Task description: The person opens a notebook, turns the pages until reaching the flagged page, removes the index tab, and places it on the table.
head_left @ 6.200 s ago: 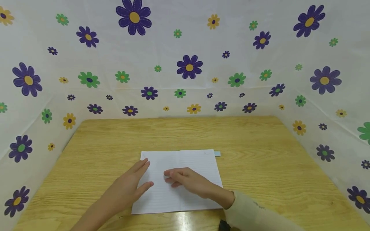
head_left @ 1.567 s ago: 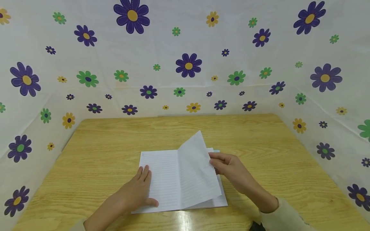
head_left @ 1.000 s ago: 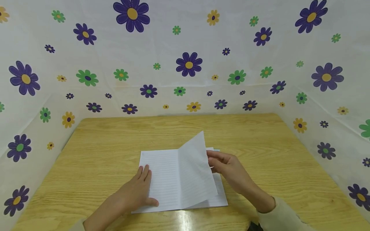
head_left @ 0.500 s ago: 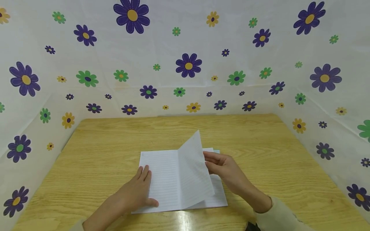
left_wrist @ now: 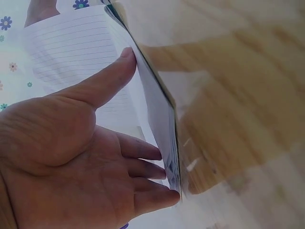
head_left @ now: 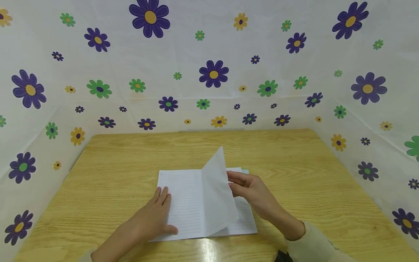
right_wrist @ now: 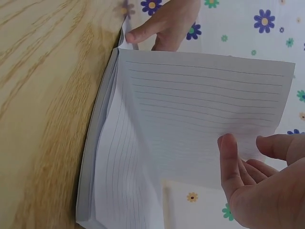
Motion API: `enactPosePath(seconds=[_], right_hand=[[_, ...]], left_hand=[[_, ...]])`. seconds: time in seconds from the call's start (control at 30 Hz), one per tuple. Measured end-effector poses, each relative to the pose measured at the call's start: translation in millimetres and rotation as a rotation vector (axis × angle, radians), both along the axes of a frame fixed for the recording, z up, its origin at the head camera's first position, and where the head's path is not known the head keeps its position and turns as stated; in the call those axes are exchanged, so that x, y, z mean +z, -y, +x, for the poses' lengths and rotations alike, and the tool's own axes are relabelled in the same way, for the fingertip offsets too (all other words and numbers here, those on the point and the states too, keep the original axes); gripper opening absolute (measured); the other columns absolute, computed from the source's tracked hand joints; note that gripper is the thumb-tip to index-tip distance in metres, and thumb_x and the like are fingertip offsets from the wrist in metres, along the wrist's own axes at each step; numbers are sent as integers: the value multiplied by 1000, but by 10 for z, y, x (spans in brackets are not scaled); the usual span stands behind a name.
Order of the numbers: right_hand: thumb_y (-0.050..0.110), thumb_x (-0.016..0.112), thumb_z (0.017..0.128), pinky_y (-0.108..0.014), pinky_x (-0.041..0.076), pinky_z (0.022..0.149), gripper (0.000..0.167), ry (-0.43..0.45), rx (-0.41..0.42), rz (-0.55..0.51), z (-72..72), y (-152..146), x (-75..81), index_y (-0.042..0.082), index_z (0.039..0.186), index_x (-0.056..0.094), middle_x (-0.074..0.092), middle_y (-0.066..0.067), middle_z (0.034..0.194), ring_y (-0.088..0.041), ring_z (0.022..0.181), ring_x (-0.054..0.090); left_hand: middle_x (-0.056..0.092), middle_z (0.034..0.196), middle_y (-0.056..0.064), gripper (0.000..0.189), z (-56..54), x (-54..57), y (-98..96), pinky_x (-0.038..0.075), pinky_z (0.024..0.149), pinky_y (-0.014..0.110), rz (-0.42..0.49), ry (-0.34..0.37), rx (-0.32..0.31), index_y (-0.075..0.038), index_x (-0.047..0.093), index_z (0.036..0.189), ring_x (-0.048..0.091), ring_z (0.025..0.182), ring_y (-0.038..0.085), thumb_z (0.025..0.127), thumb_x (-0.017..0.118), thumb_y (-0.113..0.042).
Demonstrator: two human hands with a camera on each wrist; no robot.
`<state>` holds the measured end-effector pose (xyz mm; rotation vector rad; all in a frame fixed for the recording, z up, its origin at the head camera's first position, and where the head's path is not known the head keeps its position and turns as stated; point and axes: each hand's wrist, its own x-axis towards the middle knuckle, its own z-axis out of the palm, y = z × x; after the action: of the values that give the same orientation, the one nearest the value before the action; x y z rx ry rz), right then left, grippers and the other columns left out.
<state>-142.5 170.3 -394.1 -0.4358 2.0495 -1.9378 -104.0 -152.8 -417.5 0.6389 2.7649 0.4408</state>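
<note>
An open lined notebook (head_left: 184, 203) lies on the wooden table, with one leaf (head_left: 217, 200) raised from its right half and standing at a slant. My left hand (head_left: 154, 214) rests on the left page near its outer edge, fingers extended; the left wrist view also shows its thumb and fingertips against the paper. Behind the raised leaf's outer edge is my right hand (head_left: 255, 191), fingertips touching the paper. In the right wrist view its thumb and fingers are bent but apart, in front of the leaf's lined underside. More lined pages (right_wrist: 126, 162) lie underneath.
The wooden table (head_left: 131, 153) extends around the notebook. White cloth walls (head_left: 183, 47) with printed flowers enclose its back and both sides. A pale blue edge (head_left: 245, 171) sticks out beyond the notebook's upper right corner.
Since 6.2 seconds ago a leaf has come up on the right half. Over the last second my right hand and the raised leaf have moved slowly left. My left hand has barely shifted.
</note>
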Motion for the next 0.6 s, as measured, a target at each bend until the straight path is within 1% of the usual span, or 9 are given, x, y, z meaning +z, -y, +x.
enactPosePath(seconds=[0.17, 0.37, 0.47, 0.6], right_hand=[[10, 63, 104, -29, 58, 89, 52, 6, 2, -3, -6, 35, -6, -12, 148, 46, 56, -29, 143, -16, 97, 72], [9, 63, 103, -29, 58, 88, 50, -1, 9, -14, -11, 83, 8, -11, 146, 49, 58, -28, 142, -17, 94, 73], [9, 63, 103, -29, 58, 88, 49, -16, 16, 1, -9, 102, 16, -10, 146, 50, 59, -27, 141, -18, 92, 73], [8, 63, 103, -28, 57, 88, 49, -54, 26, 33, -5, 123, 1, -9, 147, 50, 58, -26, 142, -19, 89, 74]], left_hand=[[20, 159, 43, 105, 3, -8, 34, 24, 120, 61, 0, 20, 15, 22, 36, 147, 12, 149, 58, 84, 84, -46], [20, 158, 43, 103, -2, -26, 113, 24, 119, 63, 6, 20, 14, 21, 37, 147, 12, 149, 60, 85, 83, -46], [20, 158, 43, 101, 0, -20, 157, 24, 118, 65, 22, 32, 20, 21, 37, 147, 13, 148, 61, 86, 82, -45], [21, 158, 43, 99, 3, -19, 209, 24, 118, 66, 17, 42, 19, 22, 37, 147, 14, 147, 62, 88, 81, -44]])
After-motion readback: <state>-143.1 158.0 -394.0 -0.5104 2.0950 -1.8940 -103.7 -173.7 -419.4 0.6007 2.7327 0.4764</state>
